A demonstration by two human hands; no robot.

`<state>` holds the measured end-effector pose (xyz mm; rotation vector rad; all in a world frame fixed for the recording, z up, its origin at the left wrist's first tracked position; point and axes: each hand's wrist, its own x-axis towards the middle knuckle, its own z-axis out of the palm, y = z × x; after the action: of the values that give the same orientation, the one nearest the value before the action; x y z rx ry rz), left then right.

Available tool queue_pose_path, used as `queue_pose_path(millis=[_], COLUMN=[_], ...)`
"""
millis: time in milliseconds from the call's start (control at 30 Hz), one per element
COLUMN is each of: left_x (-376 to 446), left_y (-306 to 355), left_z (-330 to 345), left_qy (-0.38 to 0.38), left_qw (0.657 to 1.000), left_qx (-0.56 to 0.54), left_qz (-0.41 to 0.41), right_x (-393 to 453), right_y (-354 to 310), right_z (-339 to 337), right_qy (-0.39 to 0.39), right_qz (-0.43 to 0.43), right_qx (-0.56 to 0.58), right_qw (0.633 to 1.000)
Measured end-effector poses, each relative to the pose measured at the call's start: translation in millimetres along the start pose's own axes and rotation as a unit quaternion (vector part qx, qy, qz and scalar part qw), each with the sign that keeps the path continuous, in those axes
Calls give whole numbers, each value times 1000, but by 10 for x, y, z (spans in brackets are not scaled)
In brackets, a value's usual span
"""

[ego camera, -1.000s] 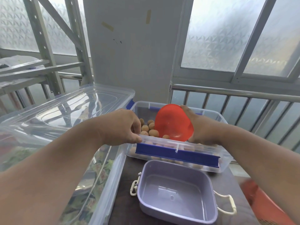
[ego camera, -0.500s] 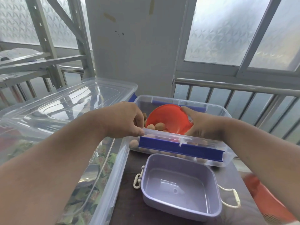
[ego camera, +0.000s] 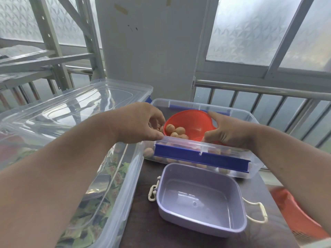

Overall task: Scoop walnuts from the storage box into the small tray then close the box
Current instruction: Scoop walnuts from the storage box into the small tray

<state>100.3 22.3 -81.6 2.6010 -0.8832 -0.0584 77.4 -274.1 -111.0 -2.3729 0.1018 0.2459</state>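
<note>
A clear storage box (ego camera: 247,117) with a blue front clasp (ego camera: 200,157) stands open on the dark table. My right hand (ego camera: 227,130) grips a red scoop (ego camera: 189,122) inside the box, and the scoop carries several walnuts (ego camera: 176,131). More walnuts show through the box wall. My left hand (ego camera: 141,123) pinches the box's front left rim, thumb on the outside. An empty lilac tray (ego camera: 238,228) with white side handles sits just in front of the box.
A large clear bin (ego camera: 125,190) of green packets fills the left side, with a clear lid (ego camera: 71,111) resting across it. A red basket (ego camera: 293,212) sits low on the right. Behind are a white pillar, a metal railing and frosted windows.
The red scoop has tipped from upright to nearly level and come up with walnuts in it. My left hand has stayed on the box rim.
</note>
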Motion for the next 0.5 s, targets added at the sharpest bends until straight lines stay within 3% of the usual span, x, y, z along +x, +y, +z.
queue_pose_path(millis=[267,500], left_x=[16,16], left_y=[-27,95], left_z=[23,-1], left_qy=[57,78], left_qw=[998,992], left_qx=[-38,-98], left_qz=[14,29], right_x=[-160,-515], right_y=[-8,-189], right_z=[-97,-173], right_qy=[17,33], right_qz=[-19,-42], right_qx=[184,206], right_qw=[983,977])
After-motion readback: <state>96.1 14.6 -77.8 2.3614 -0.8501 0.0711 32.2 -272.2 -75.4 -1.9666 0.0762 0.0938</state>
